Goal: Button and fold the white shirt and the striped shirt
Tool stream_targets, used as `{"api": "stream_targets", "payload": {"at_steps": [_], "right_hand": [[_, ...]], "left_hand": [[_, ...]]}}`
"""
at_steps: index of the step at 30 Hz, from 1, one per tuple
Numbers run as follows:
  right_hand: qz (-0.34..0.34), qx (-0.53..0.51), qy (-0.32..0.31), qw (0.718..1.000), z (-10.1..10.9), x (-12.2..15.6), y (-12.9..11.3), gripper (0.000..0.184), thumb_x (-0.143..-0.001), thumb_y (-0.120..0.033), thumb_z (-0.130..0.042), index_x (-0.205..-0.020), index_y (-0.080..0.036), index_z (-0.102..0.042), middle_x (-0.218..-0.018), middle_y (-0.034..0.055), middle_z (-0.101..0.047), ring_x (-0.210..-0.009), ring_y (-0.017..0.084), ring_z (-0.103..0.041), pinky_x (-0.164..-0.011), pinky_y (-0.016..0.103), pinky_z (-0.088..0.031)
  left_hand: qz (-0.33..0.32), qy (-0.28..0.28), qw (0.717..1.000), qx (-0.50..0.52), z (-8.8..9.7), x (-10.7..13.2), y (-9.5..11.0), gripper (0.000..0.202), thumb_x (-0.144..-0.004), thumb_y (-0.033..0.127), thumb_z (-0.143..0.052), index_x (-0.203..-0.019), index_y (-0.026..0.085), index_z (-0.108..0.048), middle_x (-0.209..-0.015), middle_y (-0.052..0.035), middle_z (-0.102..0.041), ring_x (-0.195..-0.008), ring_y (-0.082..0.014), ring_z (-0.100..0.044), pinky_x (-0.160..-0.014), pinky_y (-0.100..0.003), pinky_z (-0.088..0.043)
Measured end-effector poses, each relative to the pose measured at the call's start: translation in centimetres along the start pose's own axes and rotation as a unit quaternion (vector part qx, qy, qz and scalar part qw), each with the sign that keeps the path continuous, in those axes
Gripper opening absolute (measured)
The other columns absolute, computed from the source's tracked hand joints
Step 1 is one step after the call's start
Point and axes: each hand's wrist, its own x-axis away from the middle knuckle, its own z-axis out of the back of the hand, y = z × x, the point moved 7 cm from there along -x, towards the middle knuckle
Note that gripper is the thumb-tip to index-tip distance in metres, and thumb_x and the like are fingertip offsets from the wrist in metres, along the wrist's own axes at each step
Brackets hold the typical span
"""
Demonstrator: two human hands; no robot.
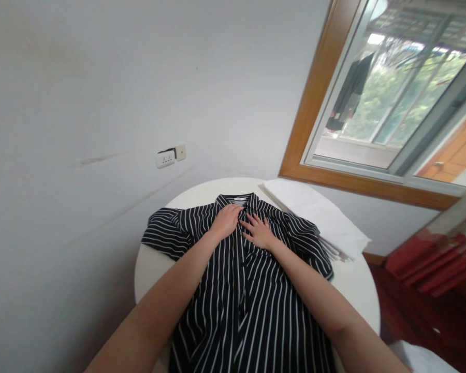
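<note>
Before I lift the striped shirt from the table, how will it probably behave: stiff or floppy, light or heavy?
The striped shirt will probably be floppy, since soft creases run across its sleeves and front. It seems likely light for its spread, as it lies low and thin-looking on the table. The collar may stay somewhat stiffer, because it keeps its shape.

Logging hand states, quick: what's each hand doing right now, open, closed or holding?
Left hand: on the black, white-striped collared shirt; whether it pinches fabric cannot be told.
Right hand: open, fingers spread on the shirt.
</note>
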Motion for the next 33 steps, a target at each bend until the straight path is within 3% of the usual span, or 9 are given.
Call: {"api": "stream_targets", "payload": {"at_steps": [6,11,15,19,22,24,28,33], "right_hand": [[0.023,0.002,0.012,1.000,0.5,2.8,-0.9,0.058,-0.094,-0.058,-0.027,-0.147,-0.035,-0.027,-0.157,0.0043,-0.017,-0.144,0.027,-0.012,-0.111,0.058,-0.010],[0.031,0.002,0.013,0.999,0.8,5.3,-2.0,0.059,-0.095,-0.056,-0.027,-0.147,-0.030,-0.028,-0.157,0.0067,-0.017,-0.144,0.027,-0.011,-0.112,0.057,-0.009],[0.038,-0.009,0.018,0.999,0.4,7.9,-3.8,0.062,-0.094,-0.057,-0.029,-0.147,-0.026,-0.030,-0.157,0.0083,-0.017,-0.144,0.028,-0.010,-0.112,0.057,-0.007],[0.036,-0.025,0.032,0.999,0.4,9.6,-5.3,0.064,-0.094,-0.057,-0.029,-0.148,-0.022,-0.028,-0.156,0.0092,-0.019,-0.144,0.027,-0.010,-0.113,0.055,-0.006],[0.043,-0.039,0.022,0.998,1.2,9.3,-5.4,0.066,-0.092,-0.061,-0.030,-0.146,-0.024,-0.032,-0.154,0.0093,-0.025,-0.142,0.028,-0.017,-0.112,0.054,-0.011],[0.046,-0.046,0.016,0.998,2.2,8.4,-5.0,0.062,-0.091,-0.064,-0.029,-0.140,-0.028,-0.042,-0.149,0.0082,-0.037,-0.136,0.027,-0.030,-0.108,0.053,-0.020],[-0.019,-0.034,0.079,0.996,4.1,5.9,-2.7,0.052,-0.095,-0.057,-0.025,-0.118,-0.028,-0.062,-0.126,0.0070,-0.058,-0.119,0.024,-0.046,-0.100,0.047,-0.031],[-0.093,-0.019,0.093,0.991,2.2,4.1,0.5,0.049,-0.096,-0.051,-0.030,-0.135,-0.027,-0.048,-0.146,0.0066,-0.042,-0.135,0.023,-0.032,-0.108,0.046,-0.024]], "left_hand": [[0.057,-0.098,0.993,-0.012,-2.3,1.2,-0.4,0.053,-0.097,0.041,-0.027,-0.145,0.020,-0.032,-0.146,-0.0106,-0.040,-0.136,-0.0254,-0.035,-0.112,-0.048,-0.024],[0.048,-0.073,0.996,-0.005,-1.0,3.2,2.1,0.059,-0.096,0.045,-0.028,-0.150,0.029,-0.012,-0.153,-0.0106,-0.029,-0.138,-0.0263,-0.030,-0.110,-0.053,-0.025],[0.037,-0.085,0.996,-0.018,0.3,6.1,3.9,0.050,-0.097,0.043,-0.027,-0.146,0.036,-0.028,-0.153,-0.0075,-0.029,-0.137,-0.0277,-0.032,-0.109,-0.055,-0.024],[0.052,-0.131,0.989,-0.033,0.6,7.0,3.9,0.050,-0.096,0.048,-0.024,-0.136,0.031,-0.047,-0.150,-0.0083,-0.035,-0.138,-0.0287,-0.030,-0.111,-0.055,-0.020],[0.080,-0.167,0.982,-0.038,0.4,5.6,3.3,0.053,-0.095,0.052,-0.023,-0.133,0.029,-0.052,-0.146,-0.0083,-0.041,-0.135,-0.0297,-0.033,-0.108,-0.055,-0.025],[0.101,-0.183,0.977,-0.043,0.1,4.4,2.9,0.051,-0.094,0.052,-0.026,-0.132,0.029,-0.052,-0.143,-0.0087,-0.045,-0.132,-0.0307,-0.036,-0.104,-0.055,-0.031],[0.112,-0.170,0.977,-0.070,-0.7,2.8,2.3,0.047,-0.093,0.043,-0.032,-0.134,0.028,-0.049,-0.145,-0.0092,-0.042,-0.133,-0.0308,-0.033,-0.104,-0.058,-0.030],[0.123,-0.118,0.982,-0.083,-1.7,2.4,0.7,0.046,-0.093,0.036,-0.030,-0.136,0.032,-0.047,-0.148,-0.0062,-0.038,-0.136,-0.0272,-0.030,-0.109,-0.059,-0.021]]}}
